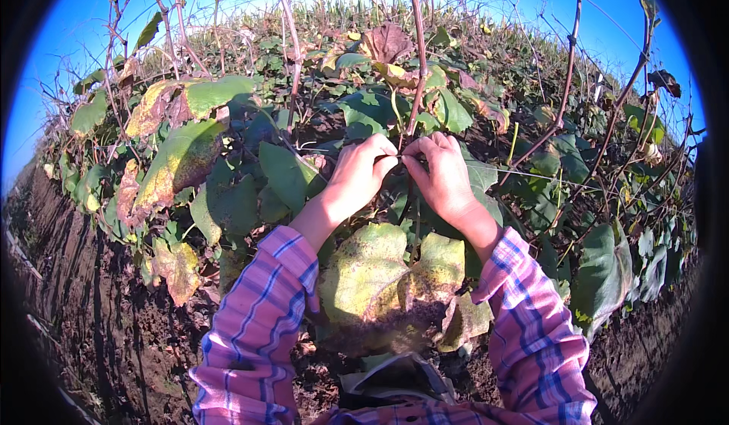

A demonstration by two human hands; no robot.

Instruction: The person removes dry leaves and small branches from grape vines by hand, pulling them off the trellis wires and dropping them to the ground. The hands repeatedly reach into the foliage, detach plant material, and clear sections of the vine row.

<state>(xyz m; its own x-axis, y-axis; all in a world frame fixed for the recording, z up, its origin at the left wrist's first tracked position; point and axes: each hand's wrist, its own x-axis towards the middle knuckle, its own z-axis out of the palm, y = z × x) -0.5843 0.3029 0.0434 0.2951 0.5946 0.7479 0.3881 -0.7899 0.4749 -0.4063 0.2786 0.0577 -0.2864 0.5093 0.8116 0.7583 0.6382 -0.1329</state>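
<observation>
My left hand (360, 170) and my right hand (443, 174) meet at the middle of the view, thumbs and forefingers pinched close together. A small dark bit of something thin, too small to name, shows between the fingertips. They are just in front of an upright reddish-brown grapevine cane (420, 55), near its lower part. A thin trellis wire (547, 177) runs off to the right from behind my right hand. Below my hands hangs a large yellow-green grape leaf (370, 271) with brown spots.
More upright canes (571, 55) stand left and right. Yellowing leaves (182, 163) crowd the left side, and a large green leaf (605, 271) hangs at the right. Bare soil (74, 288) lies at the lower left. A dark open bag or pouch (398, 376) is close to my body.
</observation>
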